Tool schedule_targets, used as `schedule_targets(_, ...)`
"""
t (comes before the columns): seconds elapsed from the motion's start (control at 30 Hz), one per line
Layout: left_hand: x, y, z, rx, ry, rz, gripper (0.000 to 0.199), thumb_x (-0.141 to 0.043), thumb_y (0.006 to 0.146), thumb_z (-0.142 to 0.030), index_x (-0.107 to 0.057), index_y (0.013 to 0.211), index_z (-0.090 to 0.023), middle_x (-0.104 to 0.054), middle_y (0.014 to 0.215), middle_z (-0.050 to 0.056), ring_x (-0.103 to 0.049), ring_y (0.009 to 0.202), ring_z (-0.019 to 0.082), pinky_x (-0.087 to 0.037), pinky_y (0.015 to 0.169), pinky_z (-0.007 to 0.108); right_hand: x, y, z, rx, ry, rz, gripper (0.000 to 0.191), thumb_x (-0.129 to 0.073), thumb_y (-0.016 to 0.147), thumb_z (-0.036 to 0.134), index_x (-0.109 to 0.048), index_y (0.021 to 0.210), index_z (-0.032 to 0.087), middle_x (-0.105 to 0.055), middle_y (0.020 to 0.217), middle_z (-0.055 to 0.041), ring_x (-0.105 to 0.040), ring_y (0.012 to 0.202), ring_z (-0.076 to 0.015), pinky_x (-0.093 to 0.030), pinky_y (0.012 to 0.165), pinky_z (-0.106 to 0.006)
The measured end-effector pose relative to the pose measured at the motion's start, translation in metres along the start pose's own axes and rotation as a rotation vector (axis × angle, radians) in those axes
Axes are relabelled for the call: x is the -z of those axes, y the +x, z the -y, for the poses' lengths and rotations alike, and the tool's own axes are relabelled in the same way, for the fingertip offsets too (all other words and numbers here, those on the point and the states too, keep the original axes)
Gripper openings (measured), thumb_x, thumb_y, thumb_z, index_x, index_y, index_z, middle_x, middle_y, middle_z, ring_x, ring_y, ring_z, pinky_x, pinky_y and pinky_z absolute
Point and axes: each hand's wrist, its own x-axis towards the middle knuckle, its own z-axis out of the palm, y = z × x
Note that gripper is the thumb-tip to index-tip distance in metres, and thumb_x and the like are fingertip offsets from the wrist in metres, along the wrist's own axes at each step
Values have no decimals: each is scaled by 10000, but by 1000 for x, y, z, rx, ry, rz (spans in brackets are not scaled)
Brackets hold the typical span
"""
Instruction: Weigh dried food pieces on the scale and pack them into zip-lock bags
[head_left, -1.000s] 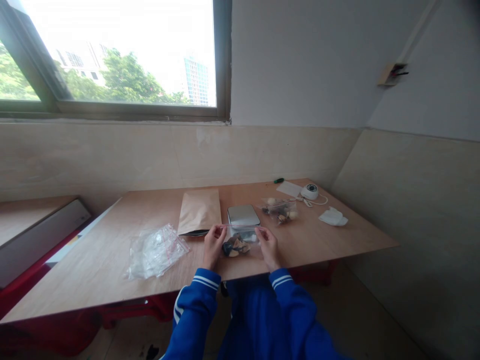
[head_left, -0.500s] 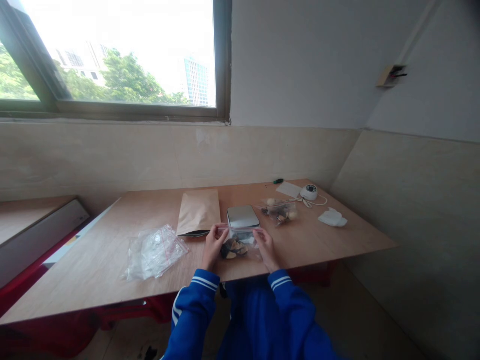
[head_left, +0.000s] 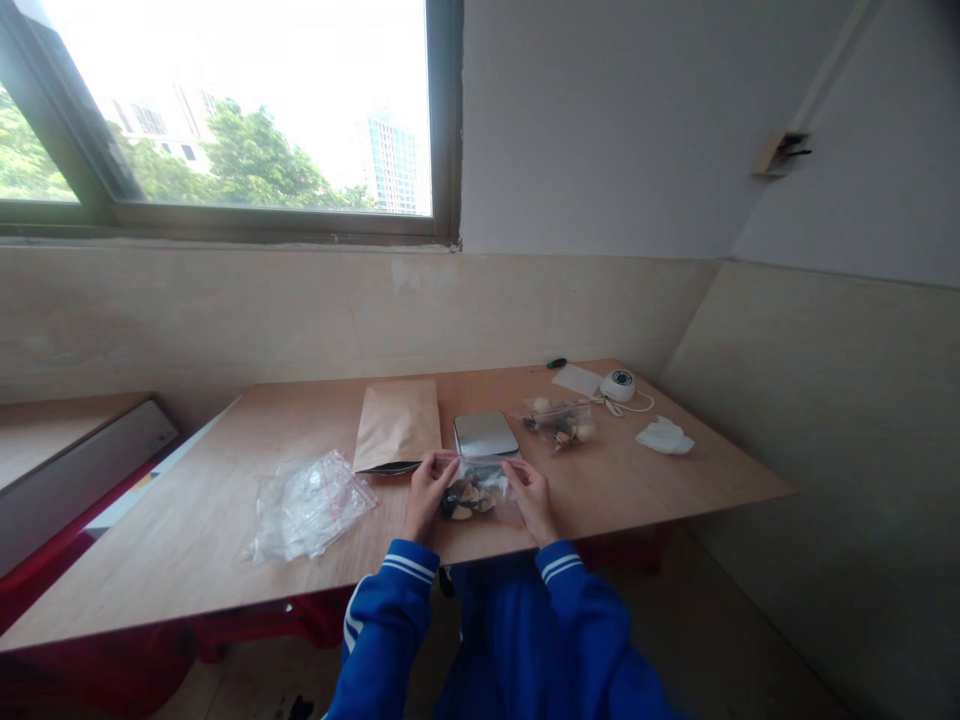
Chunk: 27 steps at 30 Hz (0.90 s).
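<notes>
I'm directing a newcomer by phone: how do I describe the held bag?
On the wooden table, find the square silver-topped device. Just on its near side, the left hand and right hand pinch the top edge of a transparent zip bag of dark and tan pieces. It alone is held; the other filled bag, to the right, shows round pale pieces.

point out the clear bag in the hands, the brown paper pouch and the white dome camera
Clear bag [head_left: 480, 493]: head view, on its see-through front, over the pieces inside
Brown paper pouch [head_left: 398, 427]: head view, middle of its upper face
White dome camera [head_left: 618, 386]: head view, on its body
</notes>
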Motion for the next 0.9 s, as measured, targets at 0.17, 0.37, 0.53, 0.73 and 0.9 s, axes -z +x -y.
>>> schedule_targets(0.17, -1, 2, 4, 3, -4, -4, 345, -600, 757, -477, -656, 858, -152, -684, 834, 55, -617, 766, 179, -482, 705, 283, -1, 0, 3, -24, 22, 3, 382, -682, 691, 500, -684, 842, 149, -709, 775, -69, -649, 747, -208, -505, 693, -316)
schedule_targets(0.37, 0, 2, 7, 11, 17, 7, 348, -601, 763, -474, -670, 861, -148, -682, 817, 49, -609, 727, 163, -471, 665, 267, -1, 0, 3, -37, 39, -33, 369, -692, 678, 491, -674, 816, 150, -705, 768, -63, -650, 747, -204, -503, 707, -320)
schedule_targets(0.53, 0, 2, 6, 7, 0, -20, 344, -620, 745, -478, -673, 842, -152, -681, 814, 48, -611, 734, 165, -467, 660, 263, -2, 0, 2, -71, 104, 41, 356, -691, 691, 467, -667, 867, 159, -711, 822, -67, -657, 795, -201, -507, 732, -312)
schedule_targets(0.73, 0, -1, 3, 1, 14, 4, 332, -607, 758, -474, -654, 837, -155, -676, 841, 51, -603, 729, 163, -465, 645, 257, -4, -2, 9, -72, 101, 63, 332, -705, 681, 452, -677, 864, 177, -720, 840, -72, -666, 812, -207, -515, 744, -321)
schedule_targets(0.9, 1, -2, -4, 6, 22, 31, 339, -607, 756, -470, -659, 905, -170, -683, 898, 55, -611, 766, 176, -468, 665, 262, -4, -4, 13, -55, 66, 62, 323, -704, 676, 478, -705, 805, 181, -721, 798, -72, -664, 786, -209, -518, 718, -318)
